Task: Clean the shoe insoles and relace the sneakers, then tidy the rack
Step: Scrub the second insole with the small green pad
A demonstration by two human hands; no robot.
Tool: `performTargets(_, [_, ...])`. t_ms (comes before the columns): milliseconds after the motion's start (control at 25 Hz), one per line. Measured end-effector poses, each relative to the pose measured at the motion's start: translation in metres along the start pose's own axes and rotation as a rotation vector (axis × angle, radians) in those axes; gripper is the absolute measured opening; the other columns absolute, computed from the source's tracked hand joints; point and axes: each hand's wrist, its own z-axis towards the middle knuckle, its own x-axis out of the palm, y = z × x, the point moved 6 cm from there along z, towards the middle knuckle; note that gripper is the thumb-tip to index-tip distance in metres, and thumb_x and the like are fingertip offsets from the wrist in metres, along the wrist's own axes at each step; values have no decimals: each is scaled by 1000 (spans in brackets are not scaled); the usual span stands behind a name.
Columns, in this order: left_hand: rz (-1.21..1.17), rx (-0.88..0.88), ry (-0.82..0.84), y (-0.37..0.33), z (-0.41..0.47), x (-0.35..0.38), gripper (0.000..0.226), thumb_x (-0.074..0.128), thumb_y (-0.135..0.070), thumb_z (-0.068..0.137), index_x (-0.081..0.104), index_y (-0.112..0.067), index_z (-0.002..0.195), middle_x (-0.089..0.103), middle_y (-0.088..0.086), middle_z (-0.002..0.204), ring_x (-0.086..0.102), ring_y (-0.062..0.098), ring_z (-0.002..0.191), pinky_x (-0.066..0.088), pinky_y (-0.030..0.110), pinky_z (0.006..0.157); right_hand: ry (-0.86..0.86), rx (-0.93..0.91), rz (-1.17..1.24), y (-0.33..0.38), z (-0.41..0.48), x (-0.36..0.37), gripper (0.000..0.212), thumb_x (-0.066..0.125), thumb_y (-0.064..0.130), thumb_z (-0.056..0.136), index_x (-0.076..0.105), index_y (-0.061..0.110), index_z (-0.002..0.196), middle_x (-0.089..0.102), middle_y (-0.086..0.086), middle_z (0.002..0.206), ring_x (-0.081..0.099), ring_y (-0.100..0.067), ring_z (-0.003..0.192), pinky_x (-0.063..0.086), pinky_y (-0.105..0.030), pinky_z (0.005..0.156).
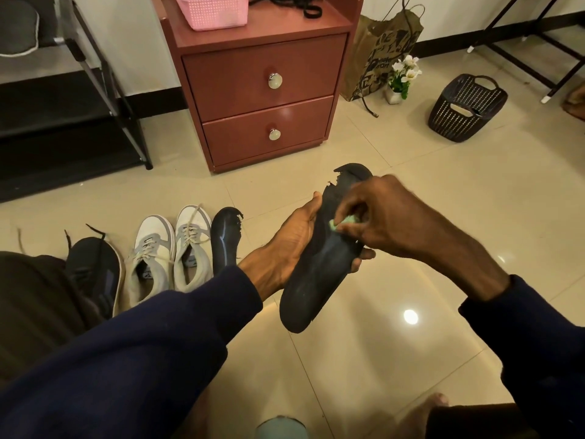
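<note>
Black foam insole [319, 264] is held in the air over the floor tiles [411, 223]; its long axis runs from near-left to far-right. Left hand [291, 236] clamps its left edge, right hand [380, 217] pinches a green cloth [343, 221] on its middle.

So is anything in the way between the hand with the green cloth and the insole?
No. The right hand presses the small green cloth straight onto the dark insole, which the left hand holds up.
</note>
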Motion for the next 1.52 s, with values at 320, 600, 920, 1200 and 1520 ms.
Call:
performTargets(320, [47,67,-124,-9,-3,-6,65,31,-63,105,62,-14,134,73,15,115,74,30,91,59,43,85,71,-39,145,11,-7,9,6,80,15,83,79,18,88,71,6,86,68,-8,71,55,-19,60])
performTargets(600, [90,-34,105,-2,-6,13,79,21,-71,101,49,-14,149,60,15,142,72,37,97,60,40,79,-499,123,-157,-40,-4,-44,16,77,17,86,77,9,100,71,-12,98,65,-25,84,54,-31,76])
performTargets(920, [116,-64,187,-1,-8,16,79,16,-71,102,40,-17,155,49,17,153,72,35,97,60,38,79,-477,128,-39,-46,-2,-54,16,77,20,86,78,12,100,72,-6,98,63,-15,83,50,-20,70])
performTargets(1200, [81,-22,23,-6,-7,9,73,23,-70,101,55,-16,139,73,17,120,75,39,92,62,42,76,-173,97,172,-24,-1,-29,6,80,20,83,78,19,89,72,4,85,67,-10,72,55,-20,54])
performTargets(1520, [102,129,-171,-16,-6,-10,64,35,-65,102,64,-18,134,73,11,122,74,26,100,59,42,93,-40,-42,66,18,-8,10,9,79,15,83,80,19,91,71,8,86,67,-8,74,56,-18,61])
